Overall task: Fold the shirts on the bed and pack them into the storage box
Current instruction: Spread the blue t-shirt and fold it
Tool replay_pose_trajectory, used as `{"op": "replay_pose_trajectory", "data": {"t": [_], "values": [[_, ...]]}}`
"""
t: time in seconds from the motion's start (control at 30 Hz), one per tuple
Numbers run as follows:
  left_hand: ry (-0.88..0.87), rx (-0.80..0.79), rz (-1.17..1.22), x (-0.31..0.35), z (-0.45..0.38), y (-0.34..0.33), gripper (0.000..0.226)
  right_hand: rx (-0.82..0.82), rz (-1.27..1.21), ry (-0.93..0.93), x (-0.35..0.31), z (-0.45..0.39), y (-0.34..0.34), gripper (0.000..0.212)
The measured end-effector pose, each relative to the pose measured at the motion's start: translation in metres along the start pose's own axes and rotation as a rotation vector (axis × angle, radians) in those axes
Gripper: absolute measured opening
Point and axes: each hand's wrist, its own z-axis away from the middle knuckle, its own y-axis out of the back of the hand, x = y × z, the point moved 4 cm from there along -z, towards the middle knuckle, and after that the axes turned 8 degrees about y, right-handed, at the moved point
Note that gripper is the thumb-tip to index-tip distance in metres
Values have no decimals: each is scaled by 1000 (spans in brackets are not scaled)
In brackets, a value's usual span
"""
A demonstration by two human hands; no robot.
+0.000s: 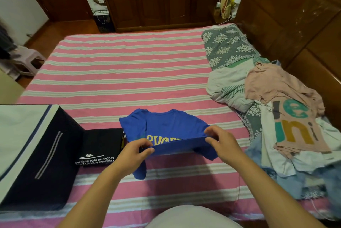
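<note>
Both hands pinch the near hem of a blue shirt (166,126), lifted off the striped bed (118,72) and turned toward the collar: the left hand (133,151) closes thumb and fingers on the hem's left end, the right hand (222,142) on its right end, the folded edge stretched between the two grips. Beyond the grips the shirt's upper part lies flat, yellow lettering partly covered by the fold. Just left of the left grip lies a folded black shirt (100,146), and further left stands the dark storage box (48,154). To the right of the right grip sits a heap of unfolded shirts (291,128).
</note>
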Motion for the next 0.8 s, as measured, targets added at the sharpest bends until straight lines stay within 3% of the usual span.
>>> {"op": "replay_pose_trajectory", "data": {"t": [0.13,0.27,0.53,0.6,0.7,0.8], "values": [[27,2,22,-13,0,9,15,-242,220,260,-8,0,-2,28],[44,-6,18,-20,-2,14,21,-410,426,410,-12,-3,-4,42],[61,-11,113,-27,1,11,33,-428,479,532,-19,2,-7,36],[62,-37,141,-29,1,11,47,-433,508,542,-16,4,-9,46],[31,-74,155,-30,2,9,48,-486,580,524,-13,7,-10,66],[26,-78,168,-28,5,7,51,-516,601,472,-7,5,-9,71]]}}
